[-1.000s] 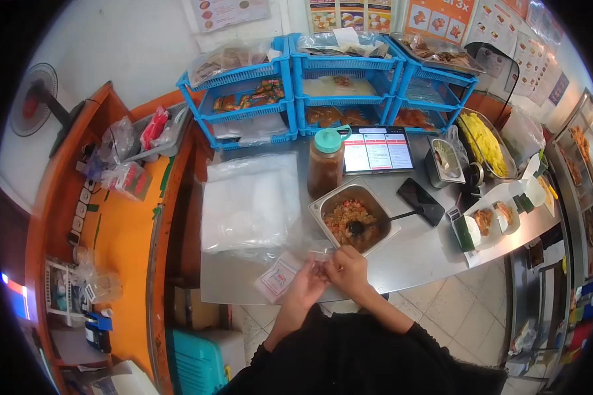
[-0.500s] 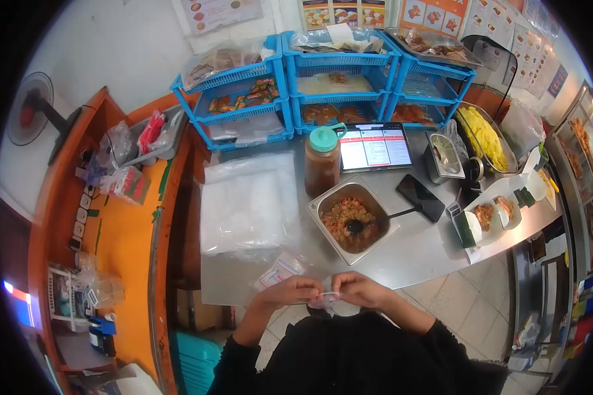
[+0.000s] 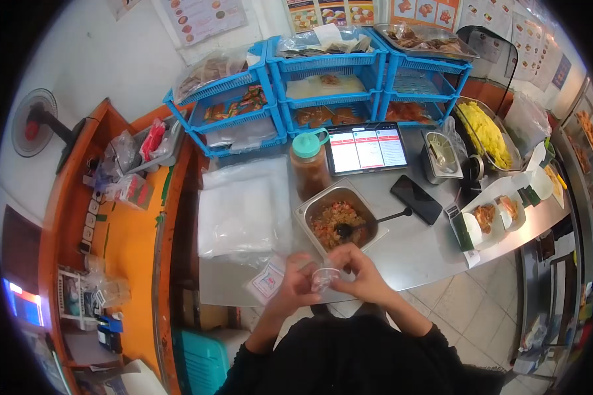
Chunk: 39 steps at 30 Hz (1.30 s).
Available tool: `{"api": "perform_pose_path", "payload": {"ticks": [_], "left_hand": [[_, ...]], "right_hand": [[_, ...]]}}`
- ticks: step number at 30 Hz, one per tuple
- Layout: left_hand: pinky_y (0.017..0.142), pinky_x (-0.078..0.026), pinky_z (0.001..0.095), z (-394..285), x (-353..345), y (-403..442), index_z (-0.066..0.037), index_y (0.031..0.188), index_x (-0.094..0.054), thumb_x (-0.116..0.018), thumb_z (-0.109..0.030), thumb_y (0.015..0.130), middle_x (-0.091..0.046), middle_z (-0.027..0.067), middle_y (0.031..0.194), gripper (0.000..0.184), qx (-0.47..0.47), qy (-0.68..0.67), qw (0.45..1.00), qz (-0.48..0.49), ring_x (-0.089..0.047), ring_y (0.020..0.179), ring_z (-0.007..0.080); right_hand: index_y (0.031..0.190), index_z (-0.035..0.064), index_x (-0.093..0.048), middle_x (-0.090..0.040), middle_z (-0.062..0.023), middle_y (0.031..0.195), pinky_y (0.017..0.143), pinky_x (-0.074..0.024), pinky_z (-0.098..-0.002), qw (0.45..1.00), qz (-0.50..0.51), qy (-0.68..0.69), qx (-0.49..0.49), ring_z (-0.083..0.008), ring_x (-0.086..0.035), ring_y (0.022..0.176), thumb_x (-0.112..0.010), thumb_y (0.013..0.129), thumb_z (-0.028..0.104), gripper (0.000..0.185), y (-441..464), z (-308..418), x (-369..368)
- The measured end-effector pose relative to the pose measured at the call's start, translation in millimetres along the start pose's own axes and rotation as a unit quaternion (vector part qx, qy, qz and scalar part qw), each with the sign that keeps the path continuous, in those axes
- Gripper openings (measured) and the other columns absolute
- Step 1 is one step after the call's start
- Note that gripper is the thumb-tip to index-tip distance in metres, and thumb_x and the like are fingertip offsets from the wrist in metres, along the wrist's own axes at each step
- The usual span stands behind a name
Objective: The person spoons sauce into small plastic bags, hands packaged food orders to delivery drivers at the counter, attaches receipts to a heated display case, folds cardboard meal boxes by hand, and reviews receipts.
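Note:
Both hands meet at the table's front edge around a small clear plastic cup (image 3: 323, 279). My left hand (image 3: 294, 287) closes on its left side, and my right hand (image 3: 358, 275) pinches its right side. Just beyond them sits a square metal pan (image 3: 304, 214) of chopped food mix with a black spoon (image 3: 394, 215) in it. A small printed packet (image 3: 267, 282) lies left of my left hand. Further left is a stack of clear plastic bags (image 3: 238, 217). Behind the pan stands a brown-filled bottle (image 3: 310, 172) with a teal lid.
A tablet (image 3: 367, 148) and a phone (image 3: 416, 199) lie behind and right of the pan. Blue tiered racks (image 3: 329, 66) line the back. At the right are a tray of yellow food (image 3: 484, 135), a metal container (image 3: 441, 158) and open food boxes (image 3: 484, 220).
The hands have moved up from the table's front edge toward the pan since the last frame, with the clear cup now more visible between them. The view has shifted slightly.

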<state>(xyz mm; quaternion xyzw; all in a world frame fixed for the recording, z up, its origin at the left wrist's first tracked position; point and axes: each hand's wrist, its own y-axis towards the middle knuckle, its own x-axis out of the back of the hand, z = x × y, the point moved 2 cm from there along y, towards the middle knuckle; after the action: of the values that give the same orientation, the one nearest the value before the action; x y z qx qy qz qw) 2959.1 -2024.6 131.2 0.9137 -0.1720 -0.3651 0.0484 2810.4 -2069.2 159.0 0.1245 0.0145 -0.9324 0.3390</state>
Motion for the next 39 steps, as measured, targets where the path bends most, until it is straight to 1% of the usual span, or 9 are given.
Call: {"api": "perform_pose_path", "payload": {"ticks": [4,6,9,12,15,26,28,33,39], "left_hand": [[0.064,-0.039,0.027,30.1,-21.6,17.9,-0.01,0.109,-0.039,-0.059,0.006,0.066,-0.046,0.0058,0.083,0.05,-0.022,0.242,0.954,-0.175,-0.045,0.075,0.0149],[0.061,-0.038,0.0268,26.4,-24.5,36.2,-0.008,0.092,-0.049,-0.06,0.006,0.064,-0.045,0.0073,0.08,0.034,-0.231,0.601,0.703,-0.302,-0.045,0.074,0.0182],[0.056,-0.038,0.0269,31.0,-34.0,45.7,-0.006,0.079,-0.052,-0.059,0.007,0.061,-0.045,0.0089,0.078,0.023,-0.26,0.752,0.52,-0.309,-0.046,0.069,0.0213],[0.053,-0.039,0.0271,67.2,-47.7,58.4,-0.006,0.078,-0.053,-0.057,0.008,0.059,-0.047,0.0085,0.079,0.024,-0.187,0.611,0.682,-0.357,-0.047,0.067,0.0216],[0.052,-0.039,0.028,51.6,-54.1,71.7,-0.005,0.075,-0.052,-0.054,0.01,0.058,-0.047,0.0093,0.077,0.024,-0.184,0.557,0.688,-0.427,-0.048,0.067,0.0223],[0.061,-0.042,0.0324,73.3,-79.9,74.3,-0.005,0.082,-0.055,-0.051,0.004,0.06,-0.051,0.0102,0.095,0.024,-0.282,0.786,0.476,-0.275,-0.051,0.079,0.027],[0.075,-0.044,0.0365,61.9,-87.8,79.3,-0.008,0.104,-0.052,-0.058,-0.004,0.067,-0.048,0.0086,0.112,0.038,-0.143,0.783,0.598,-0.097,-0.051,0.095,0.0285],[0.075,-0.047,0.0336,69.6,-71.9,58.9,-0.01,0.11,-0.048,-0.063,-0.013,0.067,-0.051,0.0074,0.111,0.045,-0.055,0.731,0.67,-0.117,-0.053,0.097,0.0248],[0.068,-0.049,0.0329,57.3,-51.6,47.0,-0.008,0.109,-0.048,-0.062,-0.011,0.066,-0.055,0.0078,0.104,0.046,-0.052,0.712,0.676,-0.185,-0.056,0.09,0.0237]], "right_hand": [[0.074,0.0073,-0.054,-0.051,-0.0076,0.081,0.057,-0.044,-0.0289,0.898,-0.22,-0.33,0.192,-0.0226,-0.055,0.068,-0.059,0.06,-0.002,0.017,5.2,4.0,12.4],[0.074,0.0075,-0.053,-0.051,-0.0085,0.082,0.055,-0.0449,-0.0305,0.875,-0.232,-0.37,0.208,-0.0243,-0.055,0.069,-0.06,0.061,0.0,0.017,4.4,-4.7,22.1],[0.074,0.0077,-0.053,-0.051,-0.0093,0.082,0.052,-0.0458,-0.0347,0.874,-0.212,-0.392,0.192,-0.0263,-0.055,0.067,-0.06,0.062,0.002,0.015,3.4,-6.2,38.8],[0.074,0.0084,-0.052,-0.052,-0.0089,0.082,0.05,-0.0455,-0.0354,0.831,-0.176,-0.42,0.319,-0.0274,-0.054,0.063,-0.06,0.063,0.004,0.013,-0.5,0.7,54.1],[0.073,0.0084,-0.051,-0.051,-0.0093,0.082,0.047,-0.045,-0.0364,0.813,-0.112,-0.471,0.322,-0.028,-0.054,0.06,-0.057,0.065,0.005,0.01,-9.6,-2.8,65.9],[0.071,0.0047,-0.047,-0.047,-0.0106,0.077,0.047,-0.0419,-0.028,0.872,-0.105,-0.4,0.26,-0.0234,-0.05,0.059,-0.053,0.058,-0.008,0.019,-9.3,10.6,109.7],[0.071,0.0038,-0.046,-0.047,-0.0102,0.078,0.048,-0.0415,-0.0264,0.916,-0.067,-0.353,0.18,-0.0227,-0.05,0.06,-0.053,0.059,-0.008,0.018,-6.7,16.0,114.5],[0.077,0.0032,-0.05,-0.05,-0.009,0.081,0.057,-0.0433,-0.0251,0.966,0.042,-0.253,-0.026,-0.0246,-0.052,0.073,-0.059,0.061,-0.005,0.02,0.4,20.3,112.7],[0.089,0.0111,-0.059,-0.052,-0.0072,0.097,0.093,-0.0199,-0.0531,0.777,0.069,-0.568,0.263,-0.0321,-0.041,0.107,-0.069,0.065,0.028,0.031,-18.8,44.2,77.9]]}}
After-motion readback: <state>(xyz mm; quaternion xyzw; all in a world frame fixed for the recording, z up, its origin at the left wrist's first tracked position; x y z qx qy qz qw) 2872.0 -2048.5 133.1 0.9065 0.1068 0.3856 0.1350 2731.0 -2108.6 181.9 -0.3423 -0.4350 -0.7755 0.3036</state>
